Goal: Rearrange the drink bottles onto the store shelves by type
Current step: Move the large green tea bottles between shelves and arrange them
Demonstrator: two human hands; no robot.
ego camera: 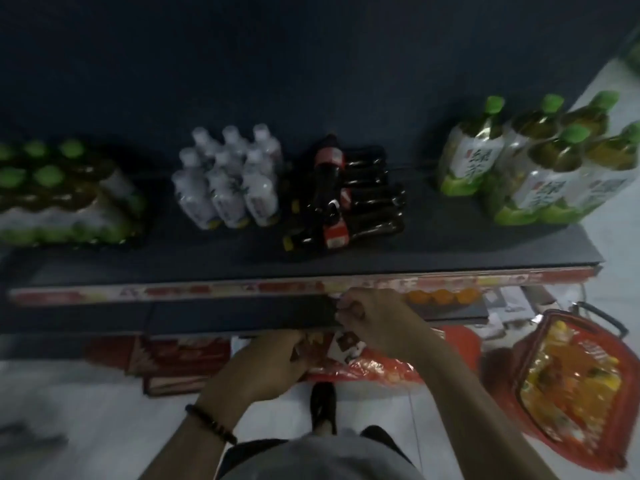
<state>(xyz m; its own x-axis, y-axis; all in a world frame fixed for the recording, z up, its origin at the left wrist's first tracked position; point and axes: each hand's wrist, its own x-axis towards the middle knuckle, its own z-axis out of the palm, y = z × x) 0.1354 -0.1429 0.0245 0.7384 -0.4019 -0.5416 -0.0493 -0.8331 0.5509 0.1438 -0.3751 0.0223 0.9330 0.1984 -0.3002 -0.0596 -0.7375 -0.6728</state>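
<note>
The top shelf carries a shrink-wrapped pack of green-capped bottles at the left and a cluster of small white bottles. Right of these are dark cola bottles, one upright and the rest lying down, then large green tea bottles. Both hands are below the shelf's front edge. My left hand is closed on a blurred brown-and-white labelled item. My right hand curls its fingers at the lower shelf's edge; what it holds is unclear.
Orange-capped bottles stand on the lower shelf at the right. A red basket of orange and yellow drinks sits on the floor to the right. A red plastic bag and red boxes lie under the shelf. My shoe is below.
</note>
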